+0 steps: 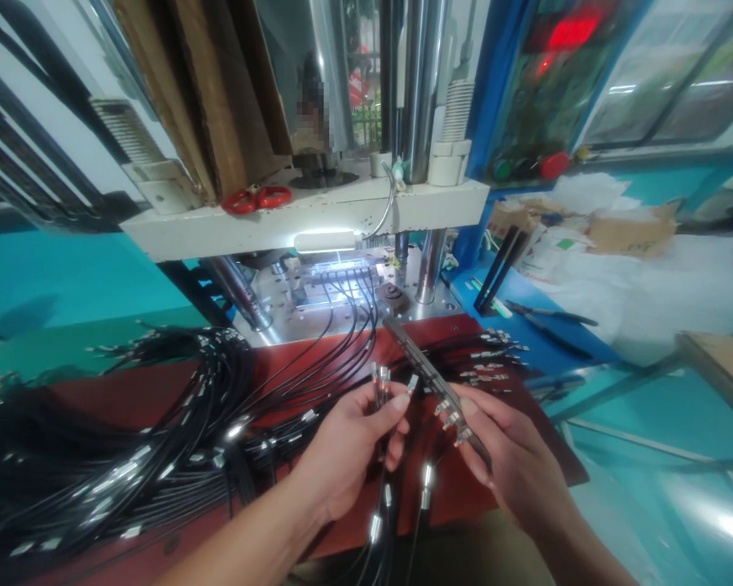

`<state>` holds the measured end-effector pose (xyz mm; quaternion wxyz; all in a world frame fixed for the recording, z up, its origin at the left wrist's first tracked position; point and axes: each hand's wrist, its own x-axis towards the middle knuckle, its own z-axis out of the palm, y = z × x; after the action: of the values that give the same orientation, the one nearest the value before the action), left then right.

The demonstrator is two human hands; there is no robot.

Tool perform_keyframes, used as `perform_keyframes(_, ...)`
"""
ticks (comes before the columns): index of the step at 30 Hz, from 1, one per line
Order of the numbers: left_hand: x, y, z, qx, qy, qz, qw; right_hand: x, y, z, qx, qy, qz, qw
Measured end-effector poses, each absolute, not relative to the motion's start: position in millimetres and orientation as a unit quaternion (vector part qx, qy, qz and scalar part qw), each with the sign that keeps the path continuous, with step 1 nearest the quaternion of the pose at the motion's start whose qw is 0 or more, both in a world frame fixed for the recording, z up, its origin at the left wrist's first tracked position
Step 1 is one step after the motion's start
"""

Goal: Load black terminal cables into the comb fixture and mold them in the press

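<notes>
Several black cables with metal connector ends (384,376) are pinched between the thumb and fingers of my left hand (363,435). One connector tip (412,382) points toward the metal bar in my other hand. My right hand (506,443) is closed round the lower part of that long, dark, slotted bar (424,366), which slants up to the left. Several small connectors (452,417) sit along the bar near my right thumb. Below my hands, cables with shiny metal sleeves (426,484) hang over the front of the red-brown board (452,505).
A large bundle of black cables (128,456) covers the board's left side. Behind stands a press with a lit fixture (339,285) holding cable ends. Red-handled scissors (256,199) lie on its white plate (305,220). Pliers (550,321) rest on the blue surface at right.
</notes>
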<state>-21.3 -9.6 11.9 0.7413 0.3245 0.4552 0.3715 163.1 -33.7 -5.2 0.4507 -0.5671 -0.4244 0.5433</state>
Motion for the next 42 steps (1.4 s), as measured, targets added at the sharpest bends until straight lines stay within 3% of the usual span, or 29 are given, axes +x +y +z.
perform_keyframes(14, -8, -5, 4, 0.384, 0.508, 0.341, 0.692, 160, -33, -5, -0.565, -0.428, 0.547, 0.446)
perform_keyframes(38, -4, 10, 5, 0.413, 0.483, 0.322, 0.701, 161, -34, -1, -0.555, -0.489, 0.531, 0.413)
perform_keyframes(42, -9, 8, 9, 0.386, 0.463, 0.331, 0.726, 167, -36, -2, -0.562, -0.442, 0.532, 0.454)
